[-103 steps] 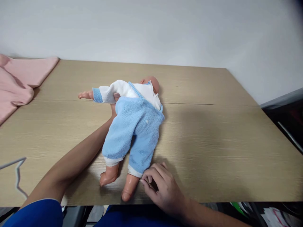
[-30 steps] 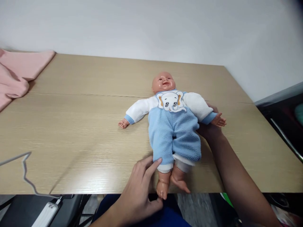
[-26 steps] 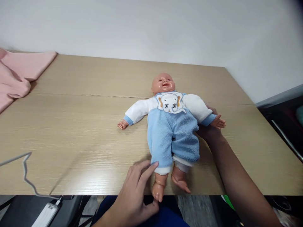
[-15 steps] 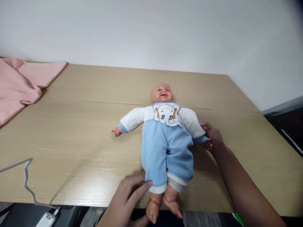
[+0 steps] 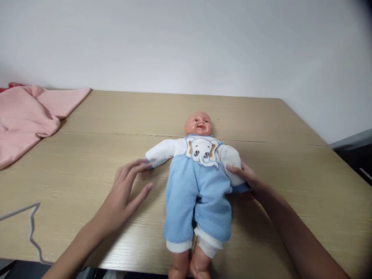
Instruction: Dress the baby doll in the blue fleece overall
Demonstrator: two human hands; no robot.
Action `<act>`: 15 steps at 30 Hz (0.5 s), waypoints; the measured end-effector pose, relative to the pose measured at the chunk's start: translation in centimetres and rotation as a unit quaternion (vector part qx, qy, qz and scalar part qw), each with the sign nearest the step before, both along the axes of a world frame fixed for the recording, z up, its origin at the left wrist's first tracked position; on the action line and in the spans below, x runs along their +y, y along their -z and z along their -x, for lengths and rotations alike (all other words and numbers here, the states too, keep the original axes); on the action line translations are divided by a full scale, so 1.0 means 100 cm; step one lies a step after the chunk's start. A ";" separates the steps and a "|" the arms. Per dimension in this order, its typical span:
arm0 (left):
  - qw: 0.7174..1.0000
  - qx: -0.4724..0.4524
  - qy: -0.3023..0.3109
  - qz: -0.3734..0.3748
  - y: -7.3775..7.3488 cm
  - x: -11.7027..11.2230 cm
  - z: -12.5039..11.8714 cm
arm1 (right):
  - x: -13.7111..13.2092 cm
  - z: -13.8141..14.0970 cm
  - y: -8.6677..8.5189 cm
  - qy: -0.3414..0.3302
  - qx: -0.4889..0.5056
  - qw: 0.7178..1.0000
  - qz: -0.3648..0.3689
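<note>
A baby doll (image 5: 197,182) lies on its back, head away from me, in a fleece outfit with blue legs, white sleeves and an elephant patch (image 5: 202,151) on the chest. My right hand (image 5: 250,180) is closed around the white sleeve at the doll's arm on the right, thumb on top and the other fingers partly hidden. My left hand (image 5: 128,190) is open, thumb apart, with its fingertips over the blue cuff of the sleeve on the left. Whether they touch it I cannot tell. The doll's hand there is covered, and its feet are cut off by the lower frame edge.
The doll lies on a wooden table (image 5: 116,116) backed by a white wall (image 5: 186,46). A pink cloth (image 5: 35,116) lies at the far left. A grey cable (image 5: 31,228) runs over the near left edge. Something dark stands beyond the right edge.
My left hand has moved from the doll's lower leg up to the cuff on the left. My right hand's thumb now lies over the sleeve. The doll's legs have shifted slightly left and toward me.
</note>
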State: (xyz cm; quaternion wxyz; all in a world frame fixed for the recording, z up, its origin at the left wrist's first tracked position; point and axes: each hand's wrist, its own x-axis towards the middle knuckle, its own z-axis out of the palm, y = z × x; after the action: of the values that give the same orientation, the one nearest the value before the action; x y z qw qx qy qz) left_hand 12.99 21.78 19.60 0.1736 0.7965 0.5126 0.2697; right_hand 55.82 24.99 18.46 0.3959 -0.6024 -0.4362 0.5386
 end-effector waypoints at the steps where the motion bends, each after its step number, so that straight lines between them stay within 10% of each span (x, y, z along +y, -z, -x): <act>1: 0.999 -0.004 -0.035 -0.003 0.004 0.016 -0.006 | 0.000 0.000 0.002 0.004 0.001 1.000 0.017; 5: 0.992 -0.044 -0.079 0.087 0.018 0.053 -0.022 | 0.000 0.002 0.007 0.006 -0.002 1.000 0.026; 12: 0.937 -0.167 -0.043 0.305 0.001 0.021 -0.039 | -0.001 0.003 0.015 0.012 0.014 1.000 0.025; 15: 0.953 -0.150 -0.044 0.260 0.002 0.024 -0.039 | -0.003 0.002 0.014 0.000 0.028 0.999 0.044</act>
State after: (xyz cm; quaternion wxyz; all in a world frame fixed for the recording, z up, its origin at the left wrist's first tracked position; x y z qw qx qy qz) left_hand 16.89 24.16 19.37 0.4377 0.6507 0.5676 0.2506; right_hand 55.67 24.71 17.08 0.3810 -0.6036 -0.4008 0.5743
